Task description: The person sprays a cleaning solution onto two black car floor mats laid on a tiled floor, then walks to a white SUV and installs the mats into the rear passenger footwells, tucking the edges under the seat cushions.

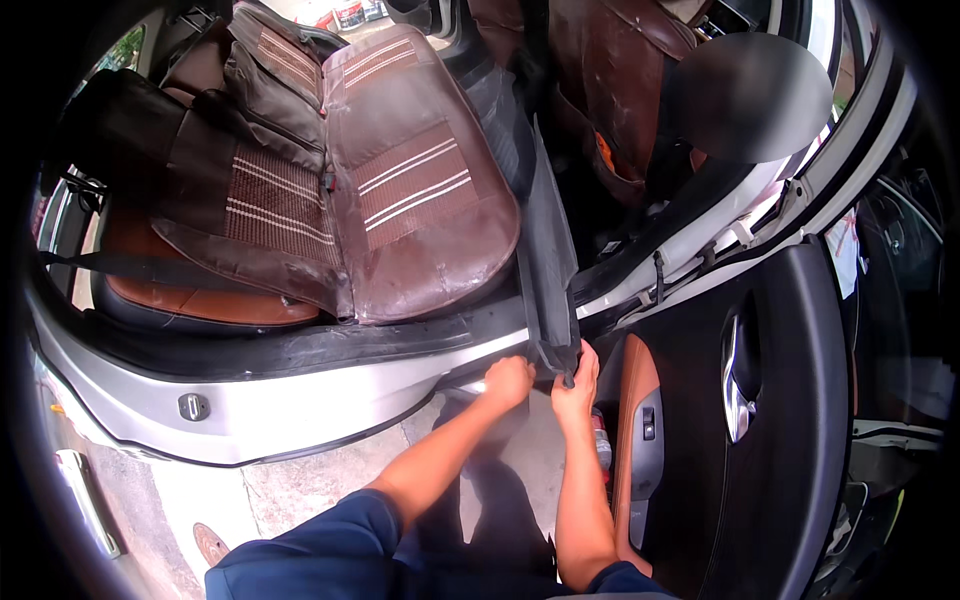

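A long dark grey car floor mat (551,265) stretches from the rear footwell out over the door sill, its near end folded and narrow. My left hand (510,381) is closed at the left edge of that near end. On the other side, my right hand (576,384) is wrapped round the mat's corner, with the fingers pointing up. The mat's far end lies in shadow between the rear seat and the front seat. My left fingertips are partly hidden.
The brown rear seat (415,190) with white stripes is left of the mat. The front seat's back (625,80) rises beyond. A silver door sill (290,405) crosses before me. At right stands the open black door (770,430) with a chrome handle (738,390). A blurred oval hides part of the upper right.
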`<move>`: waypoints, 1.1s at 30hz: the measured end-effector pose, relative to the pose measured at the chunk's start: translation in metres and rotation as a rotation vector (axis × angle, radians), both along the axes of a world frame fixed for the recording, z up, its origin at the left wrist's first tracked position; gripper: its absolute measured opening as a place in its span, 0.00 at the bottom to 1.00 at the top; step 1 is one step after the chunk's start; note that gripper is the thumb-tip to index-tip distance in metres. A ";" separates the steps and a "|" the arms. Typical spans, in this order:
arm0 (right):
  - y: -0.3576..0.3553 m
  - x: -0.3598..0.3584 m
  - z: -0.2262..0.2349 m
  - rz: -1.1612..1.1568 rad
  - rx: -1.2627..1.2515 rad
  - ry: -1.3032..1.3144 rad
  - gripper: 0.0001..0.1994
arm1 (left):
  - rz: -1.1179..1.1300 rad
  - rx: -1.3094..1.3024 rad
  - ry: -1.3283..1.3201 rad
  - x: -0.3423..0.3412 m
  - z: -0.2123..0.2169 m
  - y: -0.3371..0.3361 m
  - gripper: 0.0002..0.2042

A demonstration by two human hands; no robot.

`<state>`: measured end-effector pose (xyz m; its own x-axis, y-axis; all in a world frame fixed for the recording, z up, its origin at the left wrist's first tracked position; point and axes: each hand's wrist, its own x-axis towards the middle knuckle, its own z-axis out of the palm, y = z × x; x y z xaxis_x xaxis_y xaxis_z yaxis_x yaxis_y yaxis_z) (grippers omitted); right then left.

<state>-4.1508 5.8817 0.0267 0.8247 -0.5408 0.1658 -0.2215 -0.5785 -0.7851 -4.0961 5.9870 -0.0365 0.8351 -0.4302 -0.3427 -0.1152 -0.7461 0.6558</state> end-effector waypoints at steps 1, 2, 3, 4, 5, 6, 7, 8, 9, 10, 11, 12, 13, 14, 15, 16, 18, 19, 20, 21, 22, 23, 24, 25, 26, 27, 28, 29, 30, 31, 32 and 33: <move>0.004 -0.014 0.002 -0.005 0.010 -0.010 0.29 | -0.008 -0.015 0.001 -0.009 0.002 0.007 0.14; 0.005 -0.026 -0.001 -0.032 -0.035 -0.018 0.29 | -0.007 -0.014 -0.002 -0.020 0.005 0.014 0.14; 0.007 -0.038 0.008 -0.024 -0.024 -0.013 0.29 | -0.008 0.006 0.026 -0.030 0.011 0.022 0.15; 0.009 -0.048 0.011 -0.036 -0.015 -0.012 0.29 | -0.013 0.016 0.060 -0.039 0.019 0.027 0.17; 0.012 -0.054 0.016 -0.048 -0.005 -0.010 0.29 | -0.017 0.027 0.094 -0.043 0.028 0.030 0.18; 0.018 -0.052 0.023 -0.013 -0.014 0.012 0.29 | -0.009 -0.009 0.139 -0.042 0.032 0.034 0.18; 0.021 -0.048 0.023 -0.031 -0.092 0.036 0.30 | -0.029 -0.021 0.112 -0.042 0.027 0.036 0.17; 0.022 -0.044 0.024 -0.050 -0.171 0.059 0.32 | -0.049 -0.032 0.086 -0.042 0.016 0.036 0.17; 0.023 -0.041 0.024 -0.075 -0.258 0.082 0.33 | -0.075 -0.051 0.059 -0.041 0.006 0.036 0.17; 0.019 -0.034 0.028 -0.122 -0.270 0.086 0.34 | -0.053 -0.065 0.071 -0.044 0.000 0.035 0.16; 0.010 -0.027 0.018 -0.171 -0.322 0.058 0.34 | -0.031 -0.078 0.081 -0.044 -0.005 0.031 0.16; 0.010 -0.031 0.014 -0.109 -0.291 0.070 0.34 | -0.017 -0.087 0.090 -0.046 -0.008 0.033 0.16; 0.013 -0.036 0.011 -0.046 -0.259 0.082 0.33 | 0.006 -0.149 0.063 -0.052 -0.014 0.038 0.16; 0.021 -0.057 0.005 0.102 -0.259 0.118 0.34 | 0.032 -0.210 0.033 -0.063 -0.021 0.044 0.16; 0.046 -0.064 0.015 0.118 -0.173 0.143 0.34 | 0.064 -0.271 0.002 -0.072 -0.027 0.045 0.15; 0.059 -0.063 0.019 0.088 -0.201 0.133 0.33 | 0.086 -0.303 0.044 -0.080 -0.031 0.050 0.15; 0.057 -0.059 0.016 -0.016 -0.282 0.136 0.31 | 0.012 -0.184 0.089 -0.064 -0.010 0.063 0.15; 0.056 -0.048 0.028 -0.044 -0.277 0.124 0.30 | -0.006 -0.116 0.104 -0.056 -0.001 0.069 0.15; 0.050 -0.041 0.032 -0.063 -0.289 0.098 0.30 | 0.009 -0.130 0.078 -0.054 0.001 0.069 0.15; 0.042 -0.039 0.031 -0.083 -0.304 0.081 0.29 | 0.029 -0.133 0.067 -0.059 0.001 0.064 0.15; 0.035 -0.044 0.026 -0.042 -0.256 0.034 0.29 | 0.048 -0.136 0.055 -0.065 0.001 0.055 0.15; 0.034 -0.056 0.027 0.027 -0.250 0.062 0.29 | 0.068 -0.139 0.044 -0.069 0.001 0.050 0.15; 0.036 -0.059 0.029 0.029 -0.248 0.078 0.29 | 0.073 -0.161 0.074 -0.074 -0.001 0.049 0.15; 0.038 -0.060 0.029 0.032 -0.244 0.095 0.29 | 0.067 -0.144 0.102 -0.074 -0.004 0.050 0.16; 0.034 -0.056 0.030 -0.014 -0.296 0.103 0.28 | 0.060 -0.127 0.130 -0.073 -0.007 0.052 0.16; 0.017 -0.056 0.020 -0.115 -0.272 0.019 0.28 | 0.043 -0.115 0.142 -0.066 -0.002 0.050 0.16; -0.014 -0.059 -0.002 -0.198 -0.269 0.004 0.27 | -0.052 -0.024 0.197 -0.059 0.003 0.045 0.17; -0.037 -0.062 -0.017 -0.278 -0.263 -0.004 0.26 | -0.076 -0.027 0.180 -0.056 0.003 0.039 0.17; -0.022 -0.046 0.006 -0.343 -0.243 0.061 0.25 | -0.085 -0.010 0.172 -0.052 -0.005 0.039 0.17; -0.029 -0.040 0.006 -0.333 -0.270 0.085 0.26 | -0.104 -0.016 0.161 -0.050 -0.011 0.031 0.17; -0.039 -0.035 0.005 -0.323 -0.298 0.107 0.26 | -0.107 -0.042 0.176 -0.044 -0.019 0.025 0.19; -0.044 -0.032 0.004 -0.310 -0.320 0.136 0.27 | -0.108 -0.062 0.197 -0.041 -0.029 0.022 0.20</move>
<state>-4.1828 5.8380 0.0306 0.6577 -0.7048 0.2659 -0.5112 -0.6769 -0.5297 -4.1368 6.0085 -0.0655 0.7023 -0.5390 -0.4650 -0.0576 -0.6941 0.7175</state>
